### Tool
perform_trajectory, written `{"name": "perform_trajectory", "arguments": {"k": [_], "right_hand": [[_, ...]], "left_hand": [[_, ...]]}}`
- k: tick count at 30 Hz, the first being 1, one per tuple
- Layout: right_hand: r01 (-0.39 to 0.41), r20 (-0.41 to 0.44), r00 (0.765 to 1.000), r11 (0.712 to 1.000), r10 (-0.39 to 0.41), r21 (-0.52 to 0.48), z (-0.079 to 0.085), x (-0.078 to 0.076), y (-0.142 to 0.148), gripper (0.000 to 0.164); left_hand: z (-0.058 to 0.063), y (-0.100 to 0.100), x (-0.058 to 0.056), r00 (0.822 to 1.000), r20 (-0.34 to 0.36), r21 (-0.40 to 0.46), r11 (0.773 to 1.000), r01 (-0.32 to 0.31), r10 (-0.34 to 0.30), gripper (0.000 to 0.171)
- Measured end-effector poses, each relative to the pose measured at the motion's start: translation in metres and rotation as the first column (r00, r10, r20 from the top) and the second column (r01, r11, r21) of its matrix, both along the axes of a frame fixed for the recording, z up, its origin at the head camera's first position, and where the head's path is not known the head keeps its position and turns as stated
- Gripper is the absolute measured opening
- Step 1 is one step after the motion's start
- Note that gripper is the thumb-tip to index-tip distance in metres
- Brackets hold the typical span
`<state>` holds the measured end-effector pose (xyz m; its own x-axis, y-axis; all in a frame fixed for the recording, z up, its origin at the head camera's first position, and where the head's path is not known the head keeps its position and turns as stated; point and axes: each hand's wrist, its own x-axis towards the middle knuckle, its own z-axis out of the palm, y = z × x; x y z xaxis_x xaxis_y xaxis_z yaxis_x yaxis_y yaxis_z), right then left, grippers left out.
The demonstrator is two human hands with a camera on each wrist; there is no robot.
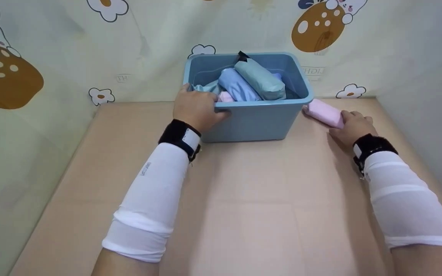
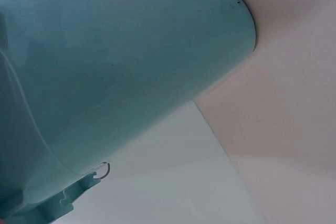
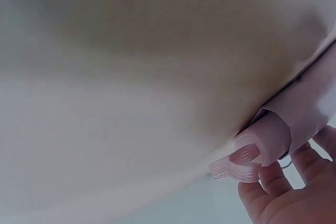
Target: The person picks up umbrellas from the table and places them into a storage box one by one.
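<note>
My left hand [image 1: 197, 107] grips the front left corner of a blue plastic bin [image 1: 249, 122], fingers over the rim and thumb on the outer front wall. In the left wrist view the bin's side [image 2: 131, 51] fills much of the picture. Lying on the table just right of the bin is a pink roll [image 1: 324, 113]. My right hand [image 1: 354, 128] holds its near end between thumb and fingers. A ribbed pink loop [image 3: 244, 166] sticks out of that end in the right wrist view, where the thumb is hidden.
Inside the bin lie a grey-green roll [image 1: 261, 78], a blue roll [image 1: 238, 84] and a bit of pink; a black strap [image 1: 243, 56] pokes up at the back. The tan tabletop [image 1: 251, 199] ends at patterned cloth walls [image 1: 148, 46] behind and on both sides.
</note>
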<state>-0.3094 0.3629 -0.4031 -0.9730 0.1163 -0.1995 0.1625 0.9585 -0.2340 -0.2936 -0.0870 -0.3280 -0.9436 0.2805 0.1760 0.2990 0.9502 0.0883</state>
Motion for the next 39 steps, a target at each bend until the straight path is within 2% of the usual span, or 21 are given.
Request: {"name": "perform_trajectory", "arguments": {"k": [9,15,18,21,23,26,30,36,39], "right_hand": [[0.016,0.028,0.999,0.999,-0.015,-0.03,-0.004,0.002,0.003,0.068],[-0.025,0.037,0.999,0.999,0.026,-0.023,-0.002,0.001,0.004,0.062],[-0.009,0.061,0.998,0.999,0.012,-0.044,0.0,0.003,0.001,0.065],[0.023,0.086,0.996,0.998,-0.017,-0.062,0.002,0.004,-0.004,0.073],[0.017,0.084,0.996,0.998,-0.012,-0.066,0.004,0.005,-0.007,0.078],[0.004,0.044,0.999,0.997,0.0,-0.081,0.007,0.006,-0.01,0.081],[0.011,-0.031,0.999,0.988,-0.016,-0.156,0.018,0.01,-0.014,0.081],[0.013,-0.196,0.978,0.96,-0.07,-0.281,0.048,0.019,-0.026,0.076],[0.034,-0.214,0.971,0.945,-0.109,-0.326,0.066,0.023,-0.038,0.082]], "left_hand": [[0.0,0.0,0.001,1.0,-0.01,0.006,1.0,0.0,0.0,0.049],[0.0,0.0,0.002,1.0,-0.019,0.005,1.0,0.006,-0.006,0.049],[0.0,0.0,0.001,1.0,-0.024,0.004,1.0,0.011,-0.011,0.049],[0.0,0.0,0.001,1.0,-0.019,0.0,1.0,0.01,-0.01,0.049],[0.0,0.0,0.001,1.0,-0.013,-0.004,1.0,0.006,-0.006,0.048],[0.0,0.0,0.002,1.0,-0.007,-0.008,1.0,0.003,-0.003,0.047],[-0.001,0.0,0.002,1.0,-0.004,-0.011,1.0,0.002,-0.002,0.047],[-0.001,0.001,0.002,1.0,-0.004,-0.004,1.0,-0.006,0.006,0.047],[0.0,0.001,0.002,1.0,-0.006,-0.006,1.0,-0.006,0.006,0.047]]}}
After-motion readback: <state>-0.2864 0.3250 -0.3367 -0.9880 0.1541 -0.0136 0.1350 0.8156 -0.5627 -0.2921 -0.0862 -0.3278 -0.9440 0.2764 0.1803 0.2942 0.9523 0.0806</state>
